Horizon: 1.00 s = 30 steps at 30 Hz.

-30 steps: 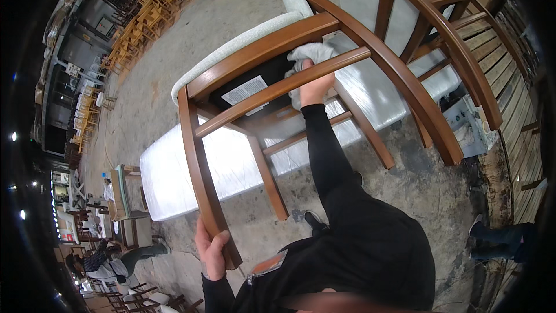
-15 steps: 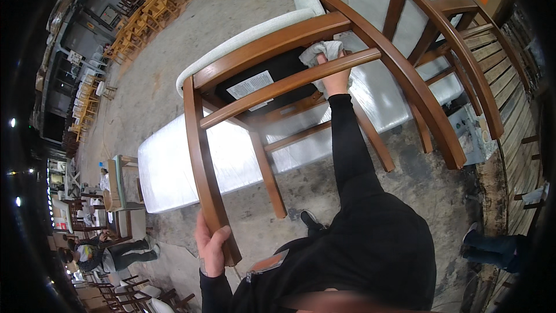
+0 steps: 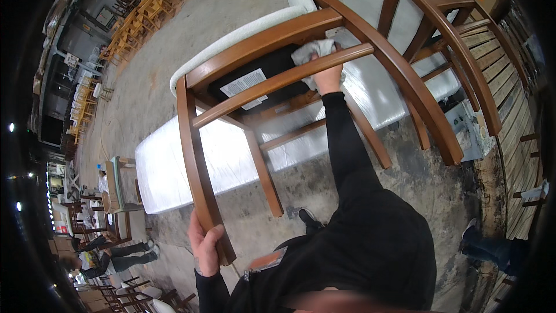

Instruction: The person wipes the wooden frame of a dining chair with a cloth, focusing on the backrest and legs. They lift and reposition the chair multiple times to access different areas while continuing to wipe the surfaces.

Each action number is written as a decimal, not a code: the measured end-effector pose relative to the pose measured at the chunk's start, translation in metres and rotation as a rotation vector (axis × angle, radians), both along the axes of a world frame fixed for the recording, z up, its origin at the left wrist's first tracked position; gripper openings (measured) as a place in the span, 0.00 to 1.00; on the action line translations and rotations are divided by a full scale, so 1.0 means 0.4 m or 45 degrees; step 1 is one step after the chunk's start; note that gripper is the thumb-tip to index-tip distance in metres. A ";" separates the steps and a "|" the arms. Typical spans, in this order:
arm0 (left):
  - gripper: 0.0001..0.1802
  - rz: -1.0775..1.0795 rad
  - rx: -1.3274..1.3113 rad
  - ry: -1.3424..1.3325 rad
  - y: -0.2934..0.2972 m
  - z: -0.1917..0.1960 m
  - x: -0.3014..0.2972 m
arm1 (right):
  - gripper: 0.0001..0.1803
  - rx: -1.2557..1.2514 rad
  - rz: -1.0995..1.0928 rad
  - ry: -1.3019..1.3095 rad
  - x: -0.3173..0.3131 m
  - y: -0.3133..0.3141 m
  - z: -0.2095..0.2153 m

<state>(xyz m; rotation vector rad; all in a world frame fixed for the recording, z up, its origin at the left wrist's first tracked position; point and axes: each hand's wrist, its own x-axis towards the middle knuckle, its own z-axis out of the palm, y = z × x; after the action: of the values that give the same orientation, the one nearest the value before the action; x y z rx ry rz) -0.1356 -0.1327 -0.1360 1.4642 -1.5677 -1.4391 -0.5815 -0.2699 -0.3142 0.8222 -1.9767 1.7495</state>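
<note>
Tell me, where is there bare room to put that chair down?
Bare concrete floor lies open beyond the long white-wrapped slab. A smaller patch sits between the slab and the person's feet. The right is crowded: a second chair and wooden slats. Left hand grips a chair leg; right hand holds a cloth.

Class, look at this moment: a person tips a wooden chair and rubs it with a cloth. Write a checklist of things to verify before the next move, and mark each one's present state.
1. Left hand grips the chair leg: ok.
2. Right hand presses the white cloth against the rail: ok.
3. Chair tipped over the white padded bench; whether it rests there: cannot tell.
4. Rail free of dust or marks: cannot tell.
5. Second chair close on the right, little room: not ok.
</note>
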 end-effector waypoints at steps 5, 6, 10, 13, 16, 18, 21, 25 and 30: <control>0.37 -0.013 -0.017 0.022 0.001 -0.002 -0.003 | 0.36 0.056 0.119 -0.008 0.003 0.020 0.028; 0.37 -0.010 -0.019 0.032 0.001 -0.003 -0.003 | 0.37 0.143 0.097 -0.095 0.005 0.024 0.039; 0.37 0.004 -0.001 0.051 0.003 -0.004 -0.003 | 0.47 0.155 -0.072 0.105 0.032 0.015 0.095; 0.37 0.011 -0.015 0.064 0.005 -0.005 -0.002 | 0.45 0.244 -0.201 0.105 0.063 -0.015 0.121; 0.37 0.019 -0.008 0.051 0.004 -0.004 -0.002 | 0.44 0.240 -0.357 0.094 0.070 -0.043 0.120; 0.37 0.014 0.004 0.036 0.002 -0.001 -0.001 | 0.42 0.135 -0.331 0.126 0.058 -0.051 0.106; 0.37 0.009 0.021 0.019 0.002 0.002 0.000 | 0.41 0.245 -0.144 -0.044 0.024 -0.032 0.076; 0.38 0.003 0.003 0.048 0.000 0.000 0.001 | 0.37 0.124 -0.035 0.081 0.006 -0.006 0.056; 0.39 -0.017 0.036 0.104 0.000 -0.007 0.004 | 0.47 0.018 -0.143 0.155 0.045 -0.043 0.080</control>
<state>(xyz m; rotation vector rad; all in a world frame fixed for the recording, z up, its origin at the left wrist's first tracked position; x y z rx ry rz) -0.1341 -0.1329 -0.1389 1.3954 -1.5163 -1.5150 -0.5633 -0.2870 -0.2822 0.7870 -1.9188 1.5865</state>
